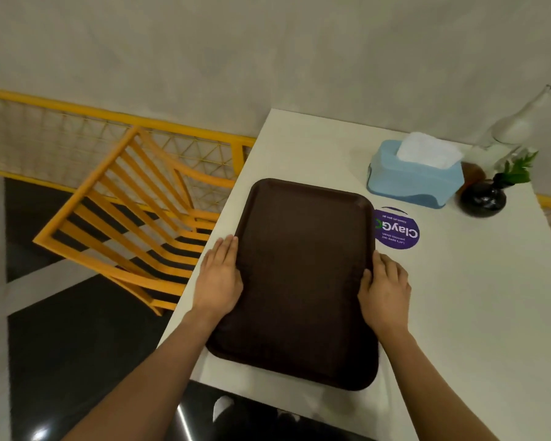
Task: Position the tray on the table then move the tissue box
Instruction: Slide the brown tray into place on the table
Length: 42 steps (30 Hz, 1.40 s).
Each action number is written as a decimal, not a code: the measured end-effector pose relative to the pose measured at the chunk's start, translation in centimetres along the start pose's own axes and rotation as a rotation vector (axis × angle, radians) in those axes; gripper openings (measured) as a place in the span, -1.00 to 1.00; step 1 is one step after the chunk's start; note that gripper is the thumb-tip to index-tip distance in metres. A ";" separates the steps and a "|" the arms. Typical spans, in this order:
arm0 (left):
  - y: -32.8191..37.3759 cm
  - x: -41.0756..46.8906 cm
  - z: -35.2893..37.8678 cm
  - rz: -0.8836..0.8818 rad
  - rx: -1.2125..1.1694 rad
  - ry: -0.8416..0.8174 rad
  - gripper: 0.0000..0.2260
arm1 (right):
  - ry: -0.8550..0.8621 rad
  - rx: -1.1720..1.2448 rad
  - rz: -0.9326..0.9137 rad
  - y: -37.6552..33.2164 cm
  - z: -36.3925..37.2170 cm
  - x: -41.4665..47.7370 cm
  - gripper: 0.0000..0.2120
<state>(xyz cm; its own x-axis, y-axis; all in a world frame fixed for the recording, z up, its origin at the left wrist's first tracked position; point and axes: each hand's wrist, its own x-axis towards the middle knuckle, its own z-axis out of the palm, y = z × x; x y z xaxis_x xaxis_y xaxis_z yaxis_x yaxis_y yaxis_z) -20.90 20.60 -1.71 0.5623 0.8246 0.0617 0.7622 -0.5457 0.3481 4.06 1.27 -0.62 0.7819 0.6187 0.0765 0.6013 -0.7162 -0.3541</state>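
Observation:
A dark brown rectangular tray lies flat on the white table, near its left and front edges. My left hand grips the tray's left rim with the fingers flat along it. My right hand grips the right rim, thumb on the tray's surface. A light blue tissue box with a white tissue sticking out stands behind the tray, toward the right, apart from both hands.
A purple round sticker lies on the table between tray and tissue box. A small black vase with green leaves and a clear glass bottle stand at the back right. A yellow slatted chair stands left of the table.

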 end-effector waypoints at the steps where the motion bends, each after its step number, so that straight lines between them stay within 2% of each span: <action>1: -0.2 0.2 -0.1 0.002 0.006 0.006 -0.44 | -0.004 -0.004 0.000 -0.3 0.1 0.1 -0.56; 8: -2.9 1.8 -1.0 -0.006 -0.035 -0.025 -0.45 | 0.006 -0.022 -0.009 -2.8 1.4 -0.2 -0.55; 17: -7.3 1.9 -2.2 0.098 -0.072 -0.116 -0.46 | -0.023 -0.032 0.065 -5.6 1.7 -2.5 -0.49; 23: -6.3 1.0 -1.8 0.056 -0.128 -0.112 -0.46 | -0.114 -0.074 0.048 -3.9 1.5 -5.2 -0.38; 32: -4.8 0.3 -1.4 0.082 -0.148 -0.123 -0.47 | -0.126 -0.047 0.058 -2.0 1.0 -6.1 -0.46; 42: -5.1 1.4 -1.7 0.082 -0.186 -0.109 -0.48 | -0.125 -0.001 0.034 -2.6 1.5 -5.2 -0.44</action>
<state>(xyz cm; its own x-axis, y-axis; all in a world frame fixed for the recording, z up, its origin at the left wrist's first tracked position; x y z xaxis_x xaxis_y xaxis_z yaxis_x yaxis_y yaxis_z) -24.52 24.80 -1.85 0.6593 0.7519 -0.0010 0.6459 -0.5656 0.5128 -1.81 0.46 -1.52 0.7754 0.6293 -0.0520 0.5752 -0.7378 -0.3533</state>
